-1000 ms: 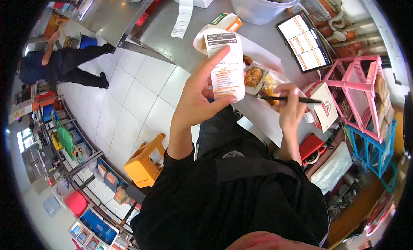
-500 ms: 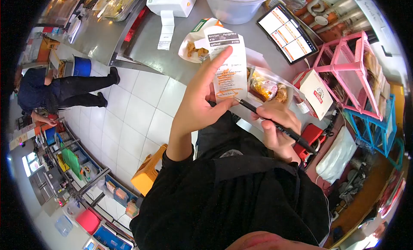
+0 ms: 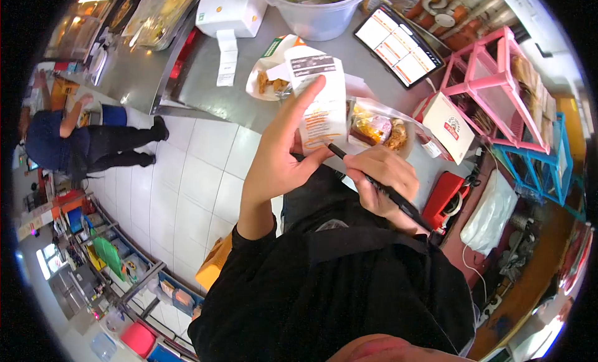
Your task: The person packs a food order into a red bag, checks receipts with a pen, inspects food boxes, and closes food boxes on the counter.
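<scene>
My left hand point(image 3: 283, 150) pinches a white printed receipt point(image 3: 325, 103) from its left side, index finger along the paper and thumb near the lower edge. Orange marks cross several printed lines. A black pen point(image 3: 395, 200) rests in my right hand point(image 3: 389, 175), its upper end close to the receipt's bottom edge and my left thumb. Whether that end touches the paper I cannot tell. Behind the receipt, a paper box point(image 3: 254, 82) holds fried food. Right of it lies an open box of wrapped food point(image 3: 377, 128), beside a closed white carton point(image 3: 445, 125).
A receipt printer point(image 3: 230, 10), a plastic tub point(image 3: 317, 16) and a tablet point(image 3: 398, 46) stand at the back of the metal counter point(image 3: 193, 82). To the right are a pink rack point(image 3: 498, 88) and a red tape dispenser point(image 3: 443, 197). Another person point(image 3: 62, 141) stands at left.
The view has shifted slightly. My right hand and the pen have moved a little to the left, toward my left thumb. The other person's arm has risen.
</scene>
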The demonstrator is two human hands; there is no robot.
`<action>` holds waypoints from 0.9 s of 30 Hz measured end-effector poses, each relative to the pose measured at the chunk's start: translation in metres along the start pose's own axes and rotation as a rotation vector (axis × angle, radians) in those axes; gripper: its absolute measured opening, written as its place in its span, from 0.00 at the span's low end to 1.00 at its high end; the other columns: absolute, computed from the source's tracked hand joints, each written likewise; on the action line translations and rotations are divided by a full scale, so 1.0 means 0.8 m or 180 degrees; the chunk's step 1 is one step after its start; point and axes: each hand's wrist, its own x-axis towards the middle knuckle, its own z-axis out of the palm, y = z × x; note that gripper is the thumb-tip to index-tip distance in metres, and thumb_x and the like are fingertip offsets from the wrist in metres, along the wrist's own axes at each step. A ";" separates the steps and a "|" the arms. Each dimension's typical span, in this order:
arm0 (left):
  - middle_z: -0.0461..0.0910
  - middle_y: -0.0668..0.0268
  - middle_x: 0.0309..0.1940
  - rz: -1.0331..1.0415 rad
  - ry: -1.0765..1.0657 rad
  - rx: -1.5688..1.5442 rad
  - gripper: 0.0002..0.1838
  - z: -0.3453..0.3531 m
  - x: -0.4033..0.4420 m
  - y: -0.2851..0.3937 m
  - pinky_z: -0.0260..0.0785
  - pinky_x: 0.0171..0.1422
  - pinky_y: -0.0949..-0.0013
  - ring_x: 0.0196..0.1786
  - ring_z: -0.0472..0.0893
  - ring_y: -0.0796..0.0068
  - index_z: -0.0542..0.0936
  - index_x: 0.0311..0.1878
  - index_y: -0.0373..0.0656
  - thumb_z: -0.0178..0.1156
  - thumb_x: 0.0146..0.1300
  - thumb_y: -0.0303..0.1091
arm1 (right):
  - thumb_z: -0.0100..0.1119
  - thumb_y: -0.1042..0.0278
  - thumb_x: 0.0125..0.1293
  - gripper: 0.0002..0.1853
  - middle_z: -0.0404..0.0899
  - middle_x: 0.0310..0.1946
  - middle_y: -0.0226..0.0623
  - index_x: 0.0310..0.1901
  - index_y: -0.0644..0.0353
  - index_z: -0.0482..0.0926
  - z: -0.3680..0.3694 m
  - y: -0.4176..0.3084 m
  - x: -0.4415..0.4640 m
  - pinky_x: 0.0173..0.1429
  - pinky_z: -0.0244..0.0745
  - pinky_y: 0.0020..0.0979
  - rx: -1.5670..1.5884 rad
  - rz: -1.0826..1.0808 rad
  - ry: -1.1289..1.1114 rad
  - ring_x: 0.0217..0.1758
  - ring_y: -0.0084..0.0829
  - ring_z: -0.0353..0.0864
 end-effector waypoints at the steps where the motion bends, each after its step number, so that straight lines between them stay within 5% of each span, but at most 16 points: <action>1: 0.61 0.61 0.68 0.0023 0.0003 0.0022 0.46 0.005 0.002 -0.001 0.76 0.53 0.73 0.62 0.71 0.72 0.58 0.73 0.45 0.59 0.49 0.08 | 0.69 0.81 0.50 0.14 0.82 0.32 0.39 0.40 0.65 0.81 -0.006 -0.001 -0.003 0.33 0.75 0.31 -0.0060 0.0143 0.0092 0.29 0.35 0.81; 5: 0.59 0.61 0.69 -0.0047 -0.0279 -0.0311 0.46 0.029 0.018 0.000 0.73 0.60 0.69 0.66 0.69 0.68 0.57 0.73 0.43 0.60 0.49 0.08 | 0.60 0.72 0.63 0.06 0.78 0.26 0.39 0.37 0.67 0.77 -0.057 -0.010 -0.017 0.29 0.70 0.29 -0.0486 0.0071 0.1069 0.23 0.30 0.76; 8: 0.59 0.61 0.68 0.0117 -0.0554 -0.0296 0.47 0.062 0.042 0.014 0.73 0.60 0.69 0.66 0.69 0.68 0.56 0.73 0.43 0.60 0.49 0.08 | 0.52 0.60 0.71 0.16 0.73 0.24 0.38 0.35 0.68 0.73 -0.115 -0.015 -0.030 0.28 0.63 0.26 -0.0777 0.0153 0.1661 0.22 0.26 0.70; 10: 0.61 0.61 0.67 0.0235 -0.0871 -0.0426 0.46 0.087 0.059 0.020 0.73 0.59 0.69 0.63 0.71 0.69 0.56 0.74 0.41 0.59 0.50 0.08 | 0.53 0.68 0.67 0.11 0.76 0.27 0.43 0.32 0.68 0.74 -0.164 -0.014 -0.053 0.33 0.67 0.31 -0.0909 0.0374 0.1986 0.27 0.33 0.73; 13: 0.62 0.61 0.66 0.0301 -0.1143 -0.0435 0.45 0.135 0.085 0.046 0.72 0.58 0.70 0.60 0.75 0.70 0.54 0.74 0.40 0.57 0.51 0.09 | 0.48 0.67 0.68 0.14 0.70 0.27 0.42 0.27 0.66 0.73 -0.245 -0.021 -0.069 0.40 0.66 0.34 -0.1837 0.0411 0.2167 0.33 0.36 0.72; 16: 0.62 0.60 0.67 0.0194 -0.1406 -0.0667 0.45 0.177 0.105 0.058 0.70 0.60 0.70 0.62 0.72 0.70 0.54 0.74 0.39 0.56 0.51 0.09 | 0.47 0.70 0.70 0.12 0.75 0.32 0.39 0.29 0.66 0.75 -0.337 -0.022 -0.094 0.46 0.68 0.30 -0.2205 0.0976 0.2552 0.37 0.29 0.72; 17: 0.65 0.53 0.66 0.0335 -0.1451 -0.0374 0.46 0.186 0.113 0.052 0.70 0.63 0.60 0.60 0.76 0.58 0.49 0.74 0.36 0.53 0.50 0.07 | 0.50 0.70 0.70 0.11 0.77 0.33 0.38 0.32 0.66 0.77 -0.376 -0.019 -0.100 0.46 0.69 0.29 -0.2588 0.1178 0.2661 0.37 0.27 0.73; 18: 0.64 0.53 0.66 0.0450 -0.1483 -0.0340 0.46 0.198 0.119 0.053 0.70 0.63 0.60 0.60 0.76 0.57 0.49 0.74 0.36 0.53 0.49 0.07 | 0.52 0.70 0.70 0.10 0.79 0.33 0.37 0.34 0.67 0.78 -0.417 -0.015 -0.102 0.46 0.70 0.27 -0.2984 0.1388 0.2789 0.37 0.25 0.75; 22: 0.63 0.53 0.66 0.0257 -0.1686 -0.0558 0.44 0.233 0.125 0.068 0.69 0.63 0.64 0.62 0.74 0.62 0.54 0.73 0.35 0.55 0.49 0.08 | 0.60 0.67 0.65 0.11 0.83 0.32 0.38 0.43 0.64 0.81 -0.584 -0.009 -0.084 0.42 0.73 0.25 -0.4290 0.1787 0.2081 0.31 0.29 0.80; 27: 0.67 0.54 0.63 0.0086 -0.1430 -0.0021 0.46 0.219 0.122 0.068 0.74 0.58 0.67 0.60 0.77 0.62 0.54 0.74 0.40 0.55 0.49 0.08 | 0.67 0.59 0.56 0.15 0.83 0.33 0.45 0.43 0.57 0.85 -0.757 0.101 -0.101 0.44 0.74 0.35 -0.3962 0.2346 0.0690 0.35 0.41 0.83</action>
